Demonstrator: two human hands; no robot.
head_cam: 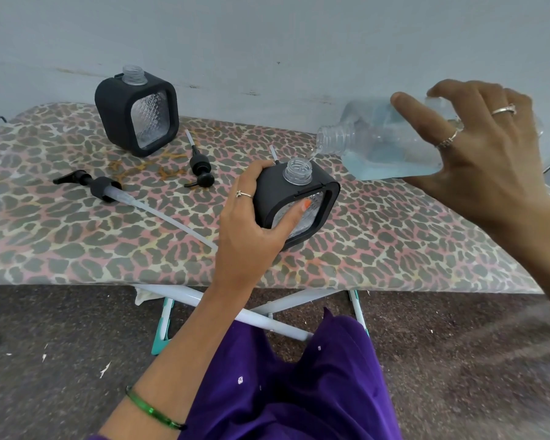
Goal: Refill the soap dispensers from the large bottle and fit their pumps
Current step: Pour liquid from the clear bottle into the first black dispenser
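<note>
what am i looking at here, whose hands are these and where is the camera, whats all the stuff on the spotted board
There is no machine here. One camera, worn on a person's head, looks forward and down at their own two bare hands.

The spotted surface is an ironing board with a leopard-print cover. The left hand holds a black square soap dispenser, steadying it on the board. The right hand has its grip on a large clear bottle of pale blue liquid, tipped so its mouth is just above the dispenser's open neck.

Further back stands a second dispenser, also open. Three pumps lie loose on the board: a long one on the left, a smaller one in the middle, and a third partly hidden behind the held dispenser.
</note>
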